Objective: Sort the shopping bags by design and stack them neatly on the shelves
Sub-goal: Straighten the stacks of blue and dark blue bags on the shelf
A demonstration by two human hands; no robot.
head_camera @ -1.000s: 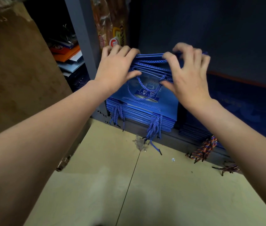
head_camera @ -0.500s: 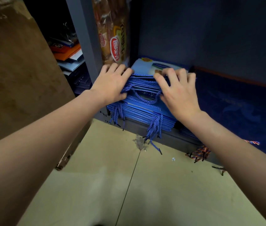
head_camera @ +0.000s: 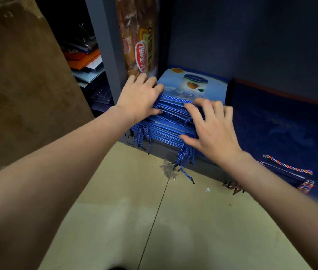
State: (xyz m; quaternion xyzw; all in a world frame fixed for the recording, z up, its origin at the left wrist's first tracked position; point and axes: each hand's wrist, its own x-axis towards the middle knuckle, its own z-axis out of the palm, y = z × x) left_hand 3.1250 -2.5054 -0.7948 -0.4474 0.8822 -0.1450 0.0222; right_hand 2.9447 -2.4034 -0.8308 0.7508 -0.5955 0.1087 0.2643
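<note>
- The blue bags [head_camera: 166, 121] lie flat in a stack on the bottom shelf [head_camera: 208, 164], against the grey upright [head_camera: 105, 55], their rope handles [head_camera: 142, 133] hanging over the shelf's front edge towards the floor [head_camera: 134, 211].
- The left hand [head_camera: 137, 96] rests on the stack's left end. Its fingers [head_camera: 154, 84] reach straight over the top bags, and the thumb lies against the stack's front edge. The hand grips nothing.
- The right hand [head_camera: 214, 129] lies on the right end of the stack. Its fingers [head_camera: 208, 106] are spread and slightly bent, tips on the top bags. Its thumb presses on the front edges lower down. This hand, too, lies loose and holds nothing.
- Between the two hands the folded edges and a rope handle of the top bags show.
- Behind the stack, just beyond the fingertips, lies a light-blue bag [head_camera: 193, 84] with a printed picture.
- To the right on the same shelf lie dark blue bags [head_camera: 282, 129] with multicoloured rope handles [head_camera: 286, 165].
- A bread packet [head_camera: 138, 41] stands upright by the grey upright, just above the left hand.
- In the next bay to the left lie orange and white bags [head_camera: 86, 61].
</note>
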